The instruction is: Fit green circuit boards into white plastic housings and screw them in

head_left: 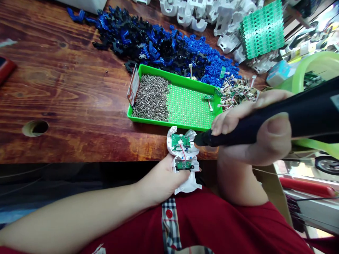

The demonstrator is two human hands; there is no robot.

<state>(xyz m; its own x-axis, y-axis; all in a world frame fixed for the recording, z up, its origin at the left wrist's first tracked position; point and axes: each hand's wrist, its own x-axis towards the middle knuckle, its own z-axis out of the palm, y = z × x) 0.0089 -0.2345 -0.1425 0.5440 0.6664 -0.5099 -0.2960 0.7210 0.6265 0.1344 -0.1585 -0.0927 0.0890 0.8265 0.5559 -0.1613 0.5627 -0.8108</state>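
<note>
My left hand grips a white plastic housing at the table's front edge, thumb across its lower part. Inside the housing sit a green circuit board and a smaller green board, with a thin red and white cable between them. My right hand is wrapped round a black electric screwdriver. Its tip points left and meets or nearly meets the housing's upper right side; I cannot tell whether it touches. Just beyond the housing lies a green tray with a heap of small screws in its left part.
Blue and black plastic parts are piled behind the tray, with small blue pieces alongside. White housings and stacked green boards stand farther back. Small wired boards lie right of the tray. The table has a round hole.
</note>
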